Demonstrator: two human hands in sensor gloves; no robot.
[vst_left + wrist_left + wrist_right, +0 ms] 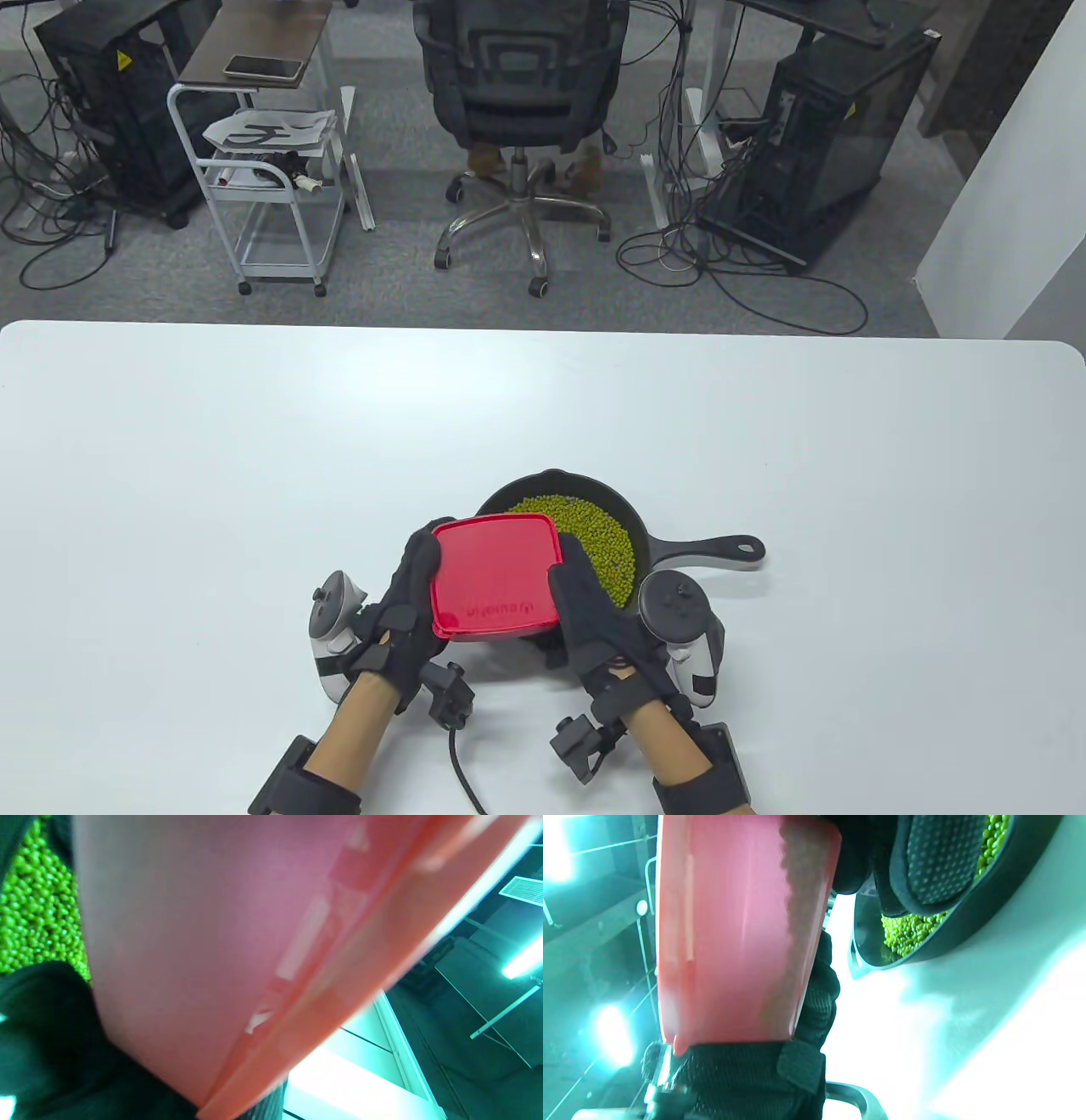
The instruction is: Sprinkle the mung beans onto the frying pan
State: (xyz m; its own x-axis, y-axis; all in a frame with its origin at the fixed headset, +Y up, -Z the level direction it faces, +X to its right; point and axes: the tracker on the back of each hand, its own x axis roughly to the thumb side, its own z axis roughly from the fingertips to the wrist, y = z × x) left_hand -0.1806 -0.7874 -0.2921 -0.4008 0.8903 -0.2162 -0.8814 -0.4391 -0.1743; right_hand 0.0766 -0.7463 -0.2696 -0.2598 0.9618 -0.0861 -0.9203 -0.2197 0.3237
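Left hand [405, 603] & right hand [594, 613] are both gripping the upturned red container [496, 577] over the frying pan [657, 552] w/ mung beans [598, 543] on the table [254, 441], prob. needing gentle shaking over center.

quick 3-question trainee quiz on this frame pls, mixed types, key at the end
1. True or false: only the left hand holds the red container.
2. The mung beans lie: A) spilled across the table B) in the frying pan C) on the chair.
3. Fill in: the pan's handle points toward the table view's ____ side.

Key: 1 false, the right hand grips it too. 2 B. 3 right.
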